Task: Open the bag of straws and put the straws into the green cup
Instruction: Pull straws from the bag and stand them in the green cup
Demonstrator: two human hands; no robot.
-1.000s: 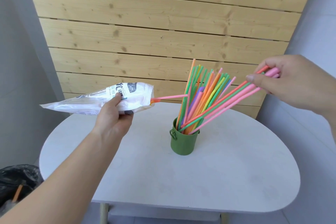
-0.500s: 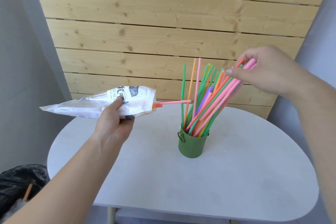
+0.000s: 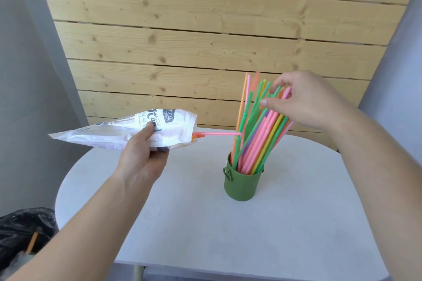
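Left hand (image 3: 141, 159): raised above the left part of the surface (image 3: 182, 223), gripping the bag (image 3: 102, 136) from underneath.
Left fingers (image 3: 149, 128): the thumb presses on the bag's printed upper face and the other fingers curl under it, grasping the bag.
Bag: white and translucent, held off the surface and roughly level, its open mouth facing right toward the green cup (image 3: 242, 186).
Pink straw (image 3: 219, 134): projects level from the bag's mouth. Its free tip reaches the straws (image 3: 258, 143) in the cup, but contact cannot be told.
Orange straw (image 3: 197, 136): only a short end shows at the bag's mouth, just beside the pink straw.
Green cup: upright on the surface, right of centre, with a small ring handle on its left side.
Straws: a multicoloured bundle standing in the green cup, with most tilted to the right.
Right hand (image 3: 306, 100): above the cup, at the upper ends of the tilted straws.
Right fingers (image 3: 269, 104): curled, with the thumb opposing them, pinching the straw tops.
Wooden panel (image 3: 205, 29): horizontal planks on the far side of the surface.
Black sack (image 3: 20, 228): near left, below the level of the surface.
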